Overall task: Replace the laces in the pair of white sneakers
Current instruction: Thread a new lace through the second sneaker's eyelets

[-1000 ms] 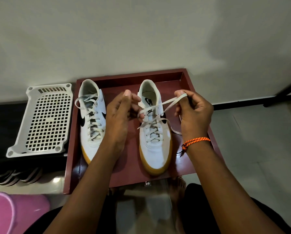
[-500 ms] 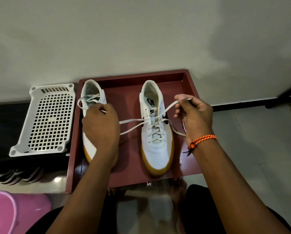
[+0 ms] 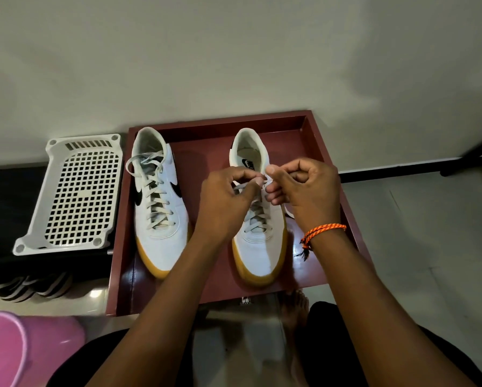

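Two white sneakers with tan soles stand toes toward me in a dark red tray [image 3: 312, 127]. The left sneaker [image 3: 161, 236] is laced, its white lace ends looped loosely over the tongue. Over the top eyelets of the right sneaker [image 3: 258, 255], both hands meet. My left hand [image 3: 225, 202] pinches a strand of the white lace [image 3: 241, 187] between thumb and fingers. My right hand [image 3: 304, 188], with an orange cord on its wrist, pinches the other strand close beside it. The hands hide the upper lacing; the lower crossings show.
A white perforated plastic rack [image 3: 75, 194] lies left of the tray on a black surface. A pink tub [image 3: 16, 347] sits at the bottom left. Striped sandals [image 3: 30, 286] lie under the rack. A wall rises behind, with a black frame leg [image 3: 474, 157] at right. My knees and a bare foot are below the tray.
Half a second ago my left hand was out over the left sneaker, pulling a lace strand taut. It has come back right, and both hands now meet above the right sneaker's tongue.
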Motion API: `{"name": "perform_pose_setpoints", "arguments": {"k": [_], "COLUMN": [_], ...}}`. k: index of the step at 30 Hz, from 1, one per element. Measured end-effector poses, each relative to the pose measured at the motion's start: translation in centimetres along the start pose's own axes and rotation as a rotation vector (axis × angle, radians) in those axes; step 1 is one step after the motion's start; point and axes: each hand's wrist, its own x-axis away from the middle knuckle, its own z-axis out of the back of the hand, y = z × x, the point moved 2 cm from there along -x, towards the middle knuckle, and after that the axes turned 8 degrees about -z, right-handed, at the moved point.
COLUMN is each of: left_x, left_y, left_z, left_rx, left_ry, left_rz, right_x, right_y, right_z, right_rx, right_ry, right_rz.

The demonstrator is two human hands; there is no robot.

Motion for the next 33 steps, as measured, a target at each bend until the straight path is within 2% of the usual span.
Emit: {"name": "perform_pose_setpoints", "arguments": {"k": [5, 8, 12, 16, 24, 26, 29, 33], "left_x": [0.1, 0.1, 0.0, -0.1, 0.0, 0.1, 0.5, 1.0], "left_y": [-0.5, -0.6, -0.1, -0.6, -0.2, 0.1, 1.0, 1.7], "left_z": [0.1, 0.0, -0.1, -0.3, -0.6, -0.6, -0.8, -1.5], "left_rx": [-0.190, -0.123, -0.038, -0.031, -0.225, -0.357, -0.701, -0.851], "left_ry": [-0.007, -0.008, -0.015, 0.002, 0.027, 0.045, 0.067, 0.077], "left_rz": [-0.004, 0.058, 0.077, 0.111, 0.076, 0.042, -0.065, -0.105], "right_x": [-0.2, -0.5, -0.6, -0.5, -0.4, -0.3, -0.3, -0.3], "right_y": [0.7, 1.6, 1.8, 1.6, 1.3, 1.5, 1.9, 1.7], "right_z": [0.2, 0.1, -0.5, -0.5, -0.4, -0.5, -0.4, -0.1], "right_rx": [0.048, 0.139, 0.380, 0.390, 0.423, 0.417, 0.406, 0.413], "right_ry": [0.037, 0.030, -0.011, -0.041, 0.028, 0.028, 0.059, 0.110], "right_rz": [-0.032, -0.053, 0.034, 0.045, 0.098, 0.066, 0.015, -0.009]}}
